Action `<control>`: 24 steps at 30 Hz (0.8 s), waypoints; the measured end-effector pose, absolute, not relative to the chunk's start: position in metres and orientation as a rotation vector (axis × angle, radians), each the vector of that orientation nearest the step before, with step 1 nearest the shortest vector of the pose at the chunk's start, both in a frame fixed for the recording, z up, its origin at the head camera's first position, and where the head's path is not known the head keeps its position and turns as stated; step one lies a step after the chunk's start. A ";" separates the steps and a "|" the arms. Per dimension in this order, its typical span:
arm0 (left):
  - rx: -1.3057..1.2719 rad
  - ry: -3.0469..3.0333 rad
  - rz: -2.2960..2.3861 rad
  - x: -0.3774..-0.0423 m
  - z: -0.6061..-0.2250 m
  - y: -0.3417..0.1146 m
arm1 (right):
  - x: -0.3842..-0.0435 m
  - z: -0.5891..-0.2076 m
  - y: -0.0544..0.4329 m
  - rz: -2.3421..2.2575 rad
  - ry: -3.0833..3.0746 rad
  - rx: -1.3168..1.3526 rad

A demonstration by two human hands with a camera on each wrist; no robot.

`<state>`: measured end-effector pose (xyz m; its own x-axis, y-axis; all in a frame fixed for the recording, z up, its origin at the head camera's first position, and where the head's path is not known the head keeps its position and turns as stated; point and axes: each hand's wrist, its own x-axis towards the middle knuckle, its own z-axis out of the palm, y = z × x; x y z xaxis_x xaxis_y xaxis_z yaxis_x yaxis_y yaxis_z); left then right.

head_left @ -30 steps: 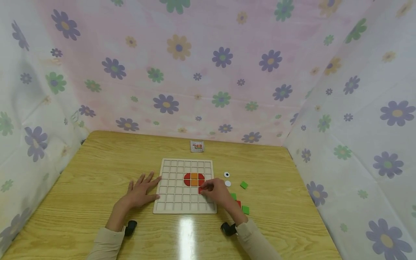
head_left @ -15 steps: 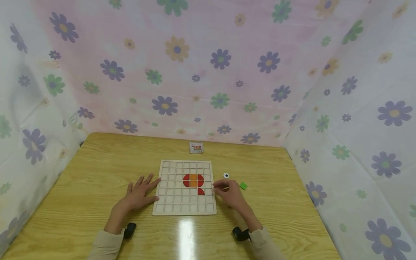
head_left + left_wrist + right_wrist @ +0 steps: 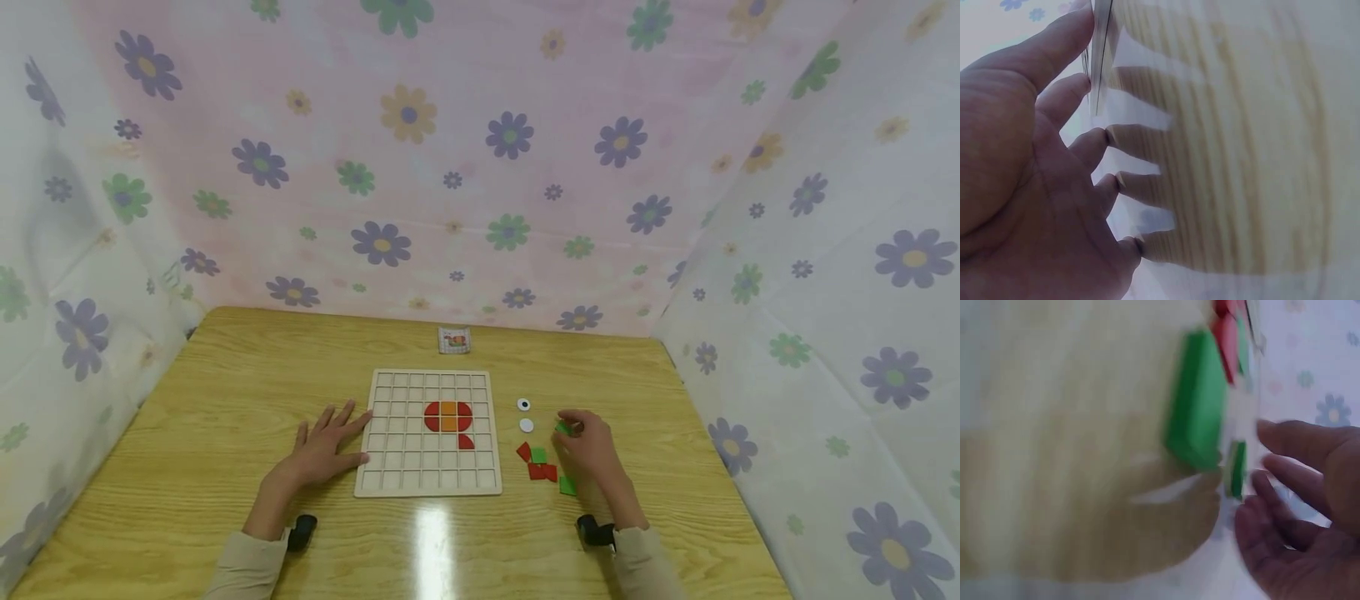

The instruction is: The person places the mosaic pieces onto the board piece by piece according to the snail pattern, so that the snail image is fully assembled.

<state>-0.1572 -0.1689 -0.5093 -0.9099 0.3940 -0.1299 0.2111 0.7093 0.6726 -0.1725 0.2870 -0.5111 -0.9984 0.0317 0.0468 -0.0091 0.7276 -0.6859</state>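
Observation:
My left hand (image 3: pixel 326 446) lies with fingers spread at the left edge of a square wooden grid board (image 3: pixel 390 479), its thumb and index fingertip touching the frame. In the left wrist view, the left hand's (image 3: pixel 1041 162) fingertips rest on the table. Red quarter-round pieces (image 3: pixel 465 442) and orange squares (image 3: pixel 448 423) sit in the board's cells. Right of the board, my right hand (image 3: pixel 594 446) is over a green tile (image 3: pixel 563 427), thumb and fingers apart around it. In the right wrist view the right hand (image 3: pixel 1310 506) is beside this tile (image 3: pixel 1237 469), slightly blurred.
Between board and right hand lie a white disc with a black dot (image 3: pixel 523 404), a plain white disc (image 3: pixel 527 425), several red pieces (image 3: pixel 536 471) and more green tiles (image 3: pixel 538 455), (image 3: pixel 567 486). A small picture card (image 3: pixel 454 340) lies behind the board. Flowered cloth surrounds the table.
My right hand has moved right, from the red piece on the board across the loose pieces to the green tile. The red piece stays in its cell. My left hand keeps its place.

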 end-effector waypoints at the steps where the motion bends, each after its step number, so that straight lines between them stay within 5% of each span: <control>1: 0.479 2.654 0.995 -0.157 -0.510 -0.169 | -0.173 -0.509 0.289 1.127 -2.889 -0.025; 24: 0.494 2.637 1.007 -0.158 -0.510 -0.169 | -0.182 -0.514 0.309 1.193 -2.907 -0.143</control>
<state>-0.1580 -0.1687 -0.5096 -0.9038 0.4072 -0.1320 0.2155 0.6994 0.6815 -0.1825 0.3089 -0.5137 -0.9959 0.0822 -0.0385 0.0855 0.7081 -0.7009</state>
